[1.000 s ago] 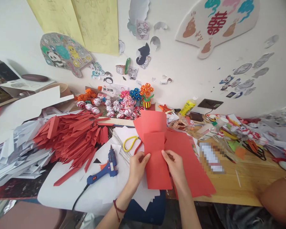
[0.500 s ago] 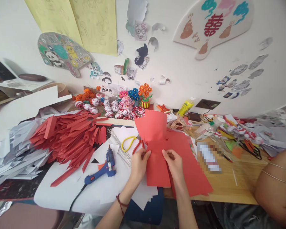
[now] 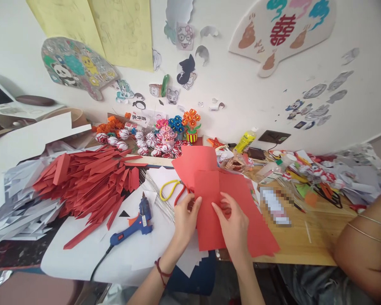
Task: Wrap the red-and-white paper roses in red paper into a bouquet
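The person's two hands (image 3: 186, 218) — one glue gun (image 3: 144, 217); two yellow sheets (image 3: 122, 34); two fan-shaped cutouts (image 3: 76, 67); one striped pot (image 3: 191, 137).

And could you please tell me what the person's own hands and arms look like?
The left hand and right hand are both ungloved, and no sleeves show on the visible part of the arms. A thin, dark red cord bracelet circles the left wrist; nothing shows on the right one.

A head-worn camera looks forward and down across the nearby table (image 3: 295, 250).
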The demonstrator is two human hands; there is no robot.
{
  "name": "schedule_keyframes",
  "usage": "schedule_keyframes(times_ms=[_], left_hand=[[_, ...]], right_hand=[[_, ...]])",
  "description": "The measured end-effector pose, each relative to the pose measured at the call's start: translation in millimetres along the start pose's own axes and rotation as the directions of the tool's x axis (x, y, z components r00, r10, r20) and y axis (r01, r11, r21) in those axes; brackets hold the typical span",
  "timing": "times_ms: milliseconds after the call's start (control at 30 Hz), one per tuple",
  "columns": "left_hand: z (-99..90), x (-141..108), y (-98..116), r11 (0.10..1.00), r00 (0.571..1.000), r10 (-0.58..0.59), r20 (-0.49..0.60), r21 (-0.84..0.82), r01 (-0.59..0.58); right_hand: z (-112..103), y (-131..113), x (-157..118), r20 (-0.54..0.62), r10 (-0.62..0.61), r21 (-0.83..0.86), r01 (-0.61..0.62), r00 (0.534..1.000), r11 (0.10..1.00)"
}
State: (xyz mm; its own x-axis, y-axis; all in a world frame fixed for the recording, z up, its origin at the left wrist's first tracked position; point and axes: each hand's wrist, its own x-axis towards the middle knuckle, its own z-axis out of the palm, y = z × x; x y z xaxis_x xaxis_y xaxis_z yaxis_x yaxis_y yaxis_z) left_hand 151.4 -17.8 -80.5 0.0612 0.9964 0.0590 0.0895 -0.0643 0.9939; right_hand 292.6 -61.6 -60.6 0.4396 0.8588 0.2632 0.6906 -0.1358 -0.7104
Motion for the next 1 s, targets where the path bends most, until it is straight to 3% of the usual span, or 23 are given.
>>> schedule_keyframes(times_ms=[100, 200, 300, 367, 567, 700, 833, 1000], left_hand=[[0.7, -0.2, 2.3, 1.0, 1.0, 0.004, -0.023, -0.014, -0.005], [1.1, 0.6, -1.0, 0.997, 0.999, -0.044, -0.016, -0.069, 0.042], [1.6, 1.6, -6.3, 0.974, 0.992, -0.123, -0.011, -0.196, 0.118], [2.2, 2.2, -9.0, 0.946, 0.985, -0.172, 0.001, -0.278, 0.166], [1.8, 3.2, -11.5, 0.894, 0.965, -0.24, 0.102, -0.364, 0.261], [-2.5, 3.6, -12.8, 0.923, 0.973, -0.175, 0.152, -0.317, 0.216], [-3.9, 4.3, -17.4, 0.962, 0.984, -0.154, 0.091, -0.215, 0.17], [-0.8, 5.1, -18.5, 0.987, 0.991, -0.132, 0.021, -0.085, 0.133]], right_hand=[[5.9, 1.9, 7.6, 0.047, 0.158, 0.232, -0.165, 0.986, 0.959], [10.6, 6.8, 16.3, 0.173, 0.271, 0.476, -0.321, 0.947, 0.819], [12.7, 10.8, 21.4, 0.34, 0.275, 0.615, -0.433, 0.9, 0.659], [13.6, 12.2, 22.7, 0.396, 0.244, 0.629, -0.455, 0.885, 0.631], [15.8, 12.1, 25.0, 0.393, 0.254, 0.627, -0.46, 0.884, 0.629], [16.1, 12.9, 28.9, 0.317, 0.23, 0.556, -0.376, 0.92, 0.741], [23.1, 17.3, 31.3, 0.191, 0.164, 0.472, -0.237, 0.968, 0.849], [30.9, 24.6, 29.4, 0.11, 0.112, 0.385, -0.146, 0.988, 0.911]])
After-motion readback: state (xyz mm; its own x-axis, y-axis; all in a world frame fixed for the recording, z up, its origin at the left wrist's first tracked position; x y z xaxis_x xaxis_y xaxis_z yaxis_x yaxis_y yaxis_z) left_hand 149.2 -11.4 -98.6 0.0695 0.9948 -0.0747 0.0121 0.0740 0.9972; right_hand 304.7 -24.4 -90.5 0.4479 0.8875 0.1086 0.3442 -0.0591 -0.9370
